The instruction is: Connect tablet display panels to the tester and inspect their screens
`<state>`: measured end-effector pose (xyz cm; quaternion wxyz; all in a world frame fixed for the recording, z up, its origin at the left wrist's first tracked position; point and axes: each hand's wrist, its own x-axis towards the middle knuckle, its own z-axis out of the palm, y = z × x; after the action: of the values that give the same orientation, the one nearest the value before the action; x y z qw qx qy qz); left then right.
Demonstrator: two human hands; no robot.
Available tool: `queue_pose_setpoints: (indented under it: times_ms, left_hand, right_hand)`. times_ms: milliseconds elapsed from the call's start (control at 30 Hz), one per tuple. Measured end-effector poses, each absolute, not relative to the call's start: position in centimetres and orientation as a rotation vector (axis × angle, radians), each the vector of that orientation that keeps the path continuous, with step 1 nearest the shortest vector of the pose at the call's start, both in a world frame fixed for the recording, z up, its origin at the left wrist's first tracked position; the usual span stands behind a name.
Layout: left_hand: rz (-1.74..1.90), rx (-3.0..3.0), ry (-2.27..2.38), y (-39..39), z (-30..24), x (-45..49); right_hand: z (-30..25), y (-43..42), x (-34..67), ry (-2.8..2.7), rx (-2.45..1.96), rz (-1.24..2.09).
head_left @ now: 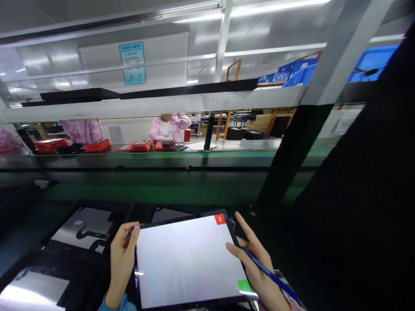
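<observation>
A tablet [189, 261] with a lit white screen, a red square at its top right corner and a green square at its bottom right, is held up in front of me. My left hand [121, 257] grips its left edge, fingers curled round the rim. My right hand [256, 263] supports the right edge with the thumb on the screen and the forefinger stretched out. A blue pen [270, 276] lies tucked between the fingers of that right hand, pointing down to the right.
Dark trays with panel parts [84, 229] lie on the bench below at left. A green conveyor [162, 172] runs across behind. Beyond it, people in pink coats [168, 127] work beside red stacks [141, 145]. A dark post [292, 155] and a black mass stand at right.
</observation>
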<state>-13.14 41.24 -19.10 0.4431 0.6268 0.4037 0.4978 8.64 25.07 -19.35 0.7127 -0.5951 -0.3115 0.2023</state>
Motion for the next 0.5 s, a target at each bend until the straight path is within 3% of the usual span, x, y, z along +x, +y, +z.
queue_pose_setpoints:
  times_ms: [167, 267, 500]
  left_hand:
    - [1.617, 1.821, 0.745, 40.3, -19.2, -14.0]
    - [1.53, 1.828, 0.518, 39.9, -20.0, -15.0]
    - [1.376, 1.538, 0.557, 37.8, -19.8, -14.3]
  right_hand:
    - [-19.3, 24.0, 9.0, -0.631, -1.346, 0.436]
    - [-20.1, 23.6, 10.0, -0.629, -1.356, 0.326]
    - [-20.5, 22.1, 10.8, -0.685, -1.376, 0.07]
